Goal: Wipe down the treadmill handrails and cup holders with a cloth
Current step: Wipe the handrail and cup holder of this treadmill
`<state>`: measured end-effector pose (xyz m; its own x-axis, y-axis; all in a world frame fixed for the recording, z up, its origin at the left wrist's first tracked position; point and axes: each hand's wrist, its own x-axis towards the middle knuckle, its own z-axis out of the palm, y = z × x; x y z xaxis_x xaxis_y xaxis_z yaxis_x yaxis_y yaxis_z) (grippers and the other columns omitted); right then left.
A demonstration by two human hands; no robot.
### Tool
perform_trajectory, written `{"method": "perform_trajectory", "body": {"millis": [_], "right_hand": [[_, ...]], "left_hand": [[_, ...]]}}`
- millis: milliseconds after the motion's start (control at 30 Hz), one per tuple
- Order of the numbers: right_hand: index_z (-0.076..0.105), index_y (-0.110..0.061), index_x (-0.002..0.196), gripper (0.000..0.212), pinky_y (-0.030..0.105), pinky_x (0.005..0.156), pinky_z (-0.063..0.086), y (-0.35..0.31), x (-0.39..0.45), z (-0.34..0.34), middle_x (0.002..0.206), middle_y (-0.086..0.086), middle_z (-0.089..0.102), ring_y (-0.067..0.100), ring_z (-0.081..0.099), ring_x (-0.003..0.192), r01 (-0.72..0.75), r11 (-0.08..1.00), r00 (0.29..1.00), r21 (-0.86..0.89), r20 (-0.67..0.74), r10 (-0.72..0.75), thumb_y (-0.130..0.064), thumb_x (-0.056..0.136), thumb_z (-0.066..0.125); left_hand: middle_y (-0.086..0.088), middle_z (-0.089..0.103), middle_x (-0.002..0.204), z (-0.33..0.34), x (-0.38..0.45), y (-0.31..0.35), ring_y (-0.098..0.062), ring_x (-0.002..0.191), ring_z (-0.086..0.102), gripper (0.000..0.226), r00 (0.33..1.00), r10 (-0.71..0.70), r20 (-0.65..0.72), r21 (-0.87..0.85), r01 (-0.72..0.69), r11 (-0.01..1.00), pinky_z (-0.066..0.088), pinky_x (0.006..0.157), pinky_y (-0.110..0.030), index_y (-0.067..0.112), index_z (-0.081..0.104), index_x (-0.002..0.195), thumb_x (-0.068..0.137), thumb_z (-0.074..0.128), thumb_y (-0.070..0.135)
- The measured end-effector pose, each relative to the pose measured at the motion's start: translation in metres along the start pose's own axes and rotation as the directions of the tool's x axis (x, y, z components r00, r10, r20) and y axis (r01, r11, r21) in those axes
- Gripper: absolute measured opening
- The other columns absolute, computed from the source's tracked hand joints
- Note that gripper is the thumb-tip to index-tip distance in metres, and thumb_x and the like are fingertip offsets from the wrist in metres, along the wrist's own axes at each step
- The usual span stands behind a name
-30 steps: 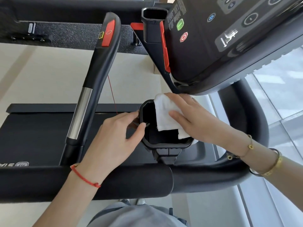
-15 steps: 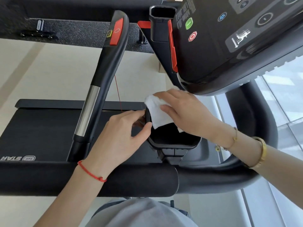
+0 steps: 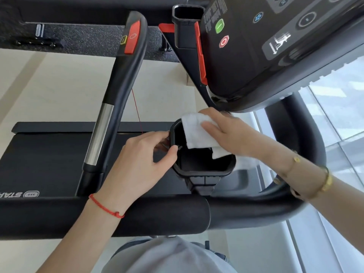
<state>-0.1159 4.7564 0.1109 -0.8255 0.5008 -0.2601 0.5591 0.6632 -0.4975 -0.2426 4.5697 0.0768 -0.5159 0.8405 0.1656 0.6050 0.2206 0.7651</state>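
Black console (image 3: 266, 56) overhangs the near cup holder (image 3: 204, 170) from upper right, crowding the right hand (image 3: 232, 134); green and red buttons on its face; second cup holder (image 3: 187, 26) sits farther off at its left edge, red strip beside it; upright handrail (image 3: 122, 79) with silver band and red button stands left of the holder; thin red cord hangs between them; padded front handrail (image 3: 137, 215) crosses low, both forearms reach over it; curved bar (image 3: 307, 146) wraps round on the right; right hand lies flat, fingers straight, pressing a white cloth (image 3: 199, 133) on the holder's far-right rim, cloth draped into the opening and over the right edge; left hand (image 3: 141, 160) has its grip pinched on the holder's left rim, thumb inside, fingers outside; red string bracelet on left wrist, gold bracelets on right; dark treadmill belt (image 3: 43, 158) below with partial STAR lettering; pale floor (image 3: 59, 85); speckled black mat along the top; glass panels at right; grey shirt at bottom edge; versus half a second ago, cloth sits more over the holder's right side, less at its upper-left corner; left-hand pinch unchanged.
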Motion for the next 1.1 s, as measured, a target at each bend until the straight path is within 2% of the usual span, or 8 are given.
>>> {"method": "perform_trajectory", "body": {"millis": [100,267,467,600,700,833,900,1100], "right_hand": [[0.043,-0.032,0.134,0.033,0.029,0.087,0.038,0.001,0.003,-0.004,0.115,0.005,0.06,0.023,0.054,0.107,-0.038,0.994,0.999,0.098,0.022,0.036,-0.042,0.102,0.038],[0.026,-0.026,0.141,0.045,0.034,0.084,0.036,0.007,-0.029,0.011,0.106,0.006,0.054,0.027,0.053,0.097,-0.177,0.965,0.98,0.195,-0.05,0.19,-0.04,0.101,0.04],[0.018,-0.022,0.145,0.052,0.034,0.086,0.032,0.001,-0.049,0.023,0.132,0.009,0.04,0.031,0.042,0.117,-0.172,0.982,0.968,0.074,-0.172,0.182,-0.032,0.101,0.044],[0.015,-0.02,0.147,0.054,0.043,0.101,0.036,-0.005,-0.039,0.018,0.133,0.011,0.04,0.033,0.04,0.122,-0.156,0.982,0.98,0.108,-0.106,0.168,-0.028,0.102,0.043],[0.013,-0.018,0.148,0.054,0.042,0.1,0.034,-0.007,-0.043,0.018,0.134,0.013,0.038,0.034,0.038,0.123,-0.188,0.977,0.977,0.095,-0.081,0.196,-0.025,0.102,0.041],[0.03,-0.01,0.139,0.041,0.028,0.081,0.025,-0.004,-0.069,0.032,0.118,0.01,0.044,0.03,0.044,0.112,-0.172,0.985,0.945,0.012,-0.28,0.168,-0.025,0.102,0.039],[0.035,-0.01,0.138,0.039,0.023,0.076,0.021,-0.004,-0.075,0.038,0.123,0.01,0.048,0.025,0.043,0.107,-0.127,0.992,0.914,-0.01,-0.389,0.113,-0.025,0.102,0.039],[0.041,-0.014,0.136,0.036,0.025,0.087,0.029,-0.005,-0.096,0.036,0.12,0.003,0.047,0.022,0.039,0.107,-0.008,0.995,0.826,-0.103,-0.561,-0.052,-0.021,0.101,0.042]], "left_hand": [[0.028,0.065,0.091,-0.001,-0.001,0.0,0.012,0.092,0.061,0.03,1.0,0.005,0.009,0.009,-0.005,1.0,0.042,0.084,0.0,0.027,0.07,0.114,0.088,0.058,0.038],[0.026,0.066,0.091,-0.001,-0.002,-0.001,0.011,0.092,0.061,0.026,1.0,0.006,0.02,0.02,-0.006,1.0,0.041,0.083,0.002,0.027,0.07,0.111,0.09,0.058,0.038],[0.017,0.069,0.093,-0.001,-0.004,0.001,0.002,0.089,0.064,0.031,0.999,0.022,0.025,0.089,-0.024,0.996,0.051,0.083,-0.016,0.026,0.069,0.113,0.092,0.052,0.041],[0.012,0.07,0.096,-0.002,-0.008,0.002,-0.007,0.091,0.065,0.039,0.999,0.022,0.044,0.14,-0.028,0.99,0.054,0.085,-0.032,0.024,0.067,0.119,0.093,0.047,0.045],[0.008,0.069,0.1,-0.004,-0.009,0.003,-0.013,0.094,0.065,0.042,0.998,0.012,0.065,0.147,-0.022,0.989,0.054,0.087,-0.04,0.024,0.064,0.124,0.095,0.045,0.046],[0.004,0.07,0.108,-0.005,-0.01,0.004,-0.017,0.101,0.066,0.049,0.997,-0.01,0.07,0.153,-0.001,0.988,0.054,0.091,-0.041,0.021,0.061,0.132,0.094,0.044,0.048],[0.002,0.069,0.114,-0.005,-0.01,0.004,-0.02,0.106,0.065,0.053,0.997,-0.026,0.071,0.151,0.015,0.988,0.053,0.094,-0.043,0.019,0.059,0.134,0.093,0.044,0.048],[0.004,0.066,0.123,-0.008,-0.013,0.003,-0.016,0.113,0.062,0.053,0.996,-0.004,0.084,0.192,-0.012,0.981,0.052,0.097,-0.042,0.022,0.054,0.139,0.095,0.042,0.048]]}}
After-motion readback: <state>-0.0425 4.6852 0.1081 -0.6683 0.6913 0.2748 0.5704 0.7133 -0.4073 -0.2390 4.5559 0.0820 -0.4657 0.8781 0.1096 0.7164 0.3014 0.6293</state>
